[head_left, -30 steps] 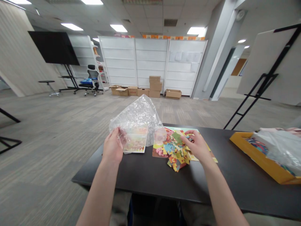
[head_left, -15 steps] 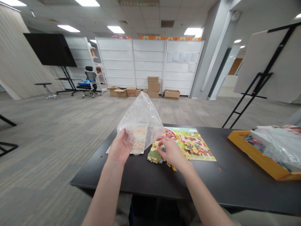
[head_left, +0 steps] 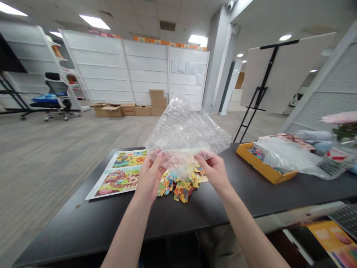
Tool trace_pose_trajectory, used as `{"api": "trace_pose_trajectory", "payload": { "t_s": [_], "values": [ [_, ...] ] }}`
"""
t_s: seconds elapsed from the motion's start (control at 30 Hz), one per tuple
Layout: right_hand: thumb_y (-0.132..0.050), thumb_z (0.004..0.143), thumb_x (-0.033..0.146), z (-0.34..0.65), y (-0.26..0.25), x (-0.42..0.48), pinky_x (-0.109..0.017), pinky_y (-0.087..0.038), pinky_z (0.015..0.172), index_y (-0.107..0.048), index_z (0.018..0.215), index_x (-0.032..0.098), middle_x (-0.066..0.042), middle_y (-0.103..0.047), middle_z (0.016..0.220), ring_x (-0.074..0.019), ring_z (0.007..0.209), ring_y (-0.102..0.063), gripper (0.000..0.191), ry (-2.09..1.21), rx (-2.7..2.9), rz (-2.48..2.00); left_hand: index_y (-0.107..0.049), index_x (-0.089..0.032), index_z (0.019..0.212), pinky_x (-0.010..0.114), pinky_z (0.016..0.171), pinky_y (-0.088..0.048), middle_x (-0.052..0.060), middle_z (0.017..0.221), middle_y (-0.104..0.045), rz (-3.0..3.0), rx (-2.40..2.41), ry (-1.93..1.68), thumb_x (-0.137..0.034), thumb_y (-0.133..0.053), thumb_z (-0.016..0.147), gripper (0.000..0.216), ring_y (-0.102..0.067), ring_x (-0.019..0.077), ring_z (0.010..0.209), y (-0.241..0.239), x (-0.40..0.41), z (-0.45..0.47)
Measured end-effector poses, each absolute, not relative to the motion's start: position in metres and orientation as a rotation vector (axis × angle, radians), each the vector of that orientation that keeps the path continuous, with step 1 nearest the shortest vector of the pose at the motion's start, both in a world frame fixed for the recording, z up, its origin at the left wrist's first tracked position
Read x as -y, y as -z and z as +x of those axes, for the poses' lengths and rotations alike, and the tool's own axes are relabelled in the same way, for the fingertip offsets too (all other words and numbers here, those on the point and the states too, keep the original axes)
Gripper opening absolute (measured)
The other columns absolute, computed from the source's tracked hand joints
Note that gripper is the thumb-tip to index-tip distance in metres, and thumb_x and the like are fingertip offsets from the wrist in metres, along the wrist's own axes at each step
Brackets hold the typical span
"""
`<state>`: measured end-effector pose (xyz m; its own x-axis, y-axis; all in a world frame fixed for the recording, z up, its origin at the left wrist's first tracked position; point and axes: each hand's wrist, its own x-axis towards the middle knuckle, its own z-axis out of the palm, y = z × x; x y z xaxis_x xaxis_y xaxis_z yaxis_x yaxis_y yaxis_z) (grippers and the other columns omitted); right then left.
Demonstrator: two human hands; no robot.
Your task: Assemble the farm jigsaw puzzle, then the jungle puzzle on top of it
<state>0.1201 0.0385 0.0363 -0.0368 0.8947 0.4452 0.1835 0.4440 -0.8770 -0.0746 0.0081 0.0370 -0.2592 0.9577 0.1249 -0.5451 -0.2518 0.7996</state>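
Both my hands hold a clear crinkled plastic bag (head_left: 186,134) up in front of me above the black table (head_left: 83,230). My left hand (head_left: 150,175) pinches the bag's lower left edge, and my right hand (head_left: 213,169) pinches its lower right edge. Under the bag lies a heap of colourful puzzle pieces (head_left: 180,184). A printed farm picture sheet (head_left: 117,175) lies flat on the table to the left of the heap.
A yellow box (head_left: 262,165) with another clear plastic bag (head_left: 290,156) over it sits at the right of the table. Behind it stands an easel with a white board (head_left: 279,70). Cardboard boxes (head_left: 156,102) and an office chair (head_left: 55,95) stand further back on the floor.
My right hand left the puzzle pieces and took hold of the bag's right edge. My view swung to the right, and the bag now spreads between both hands.
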Motion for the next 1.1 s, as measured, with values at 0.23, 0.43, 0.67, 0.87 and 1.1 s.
{"api": "trace_pose_trajectory", "payload": {
  "t_s": [0.23, 0.43, 0.67, 0.87, 1.1],
  "values": [
    [-0.073, 0.074, 0.044, 0.281, -0.054, -0.060, -0.028, -0.044, 0.057, -0.070, 0.086, 0.018, -0.005, -0.071, 0.080, -0.0153, 0.064, -0.059, 0.029, -0.353, 1.210, -1.163, -0.065, -0.020, 0.112, 0.037, 0.101, -0.050, 0.011, 0.115, -0.071, 1.268, -1.020, -1.474, -0.031, -0.083, 0.074, 0.044, -0.068, 0.0241, 0.111, -0.023, -0.019, -0.044],
    [-0.070, 0.083, 0.030, 0.423, -0.112, -0.049, -0.034, -0.038, 0.063, -0.075, 0.083, 0.010, -0.012, -0.068, 0.072, -0.0137, 0.065, -0.057, 0.020, 0.695, 1.141, -1.571, -0.069, -0.019, 0.107, 0.028, 0.093, -0.052, 0.009, 0.107, -0.073, 1.277, -1.095, -1.588, -0.021, -0.084, 0.073, 0.037, -0.070, 0.0199, 0.099, -0.020, -0.023, -0.055],
    [-0.067, 0.086, 0.019, 0.490, -0.112, -0.057, -0.039, -0.035, 0.073, -0.079, 0.105, 0.015, -0.022, -0.070, 0.116, -0.0198, 0.088, -0.064, 0.023, 0.688, 1.503, -1.894, -0.071, -0.020, 0.106, 0.025, 0.086, -0.053, 0.007, 0.101, -0.073, 1.395, -1.253, -1.679, -0.022, -0.082, 0.074, 0.034, -0.069, 0.0186, 0.094, -0.020, -0.018, -0.076],
    [-0.062, 0.070, -0.008, 0.507, -0.064, -0.087, -0.034, -0.038, 0.073, -0.079, 0.075, 0.010, -0.019, -0.075, 0.092, -0.0156, 0.067, -0.063, 0.025, 0.077, 1.719, -2.192, -0.070, -0.022, 0.108, 0.026, 0.083, -0.055, 0.006, 0.097, -0.073, 1.554, -1.348, -1.653, -0.026, -0.081, 0.075, 0.035, -0.070, 0.0195, 0.089, -0.013, -0.013, -0.093],
    [-0.052, 0.078, -0.004, 0.500, -0.075, -0.085, -0.041, -0.040, 0.091, -0.067, 0.125, -0.001, -0.037, -0.059, 0.132, -0.0353, 0.112, -0.063, 0.050, 0.234, 1.786, -2.298, -0.061, -0.020, 0.119, 0.042, 0.091, -0.056, 0.009, 0.107, -0.073, 1.979, -1.571, -1.325, -0.039, -0.057, 0.093, 0.033, -0.071, 0.0247, 0.099, -0.006, -0.007, -0.113]
  ]
}}
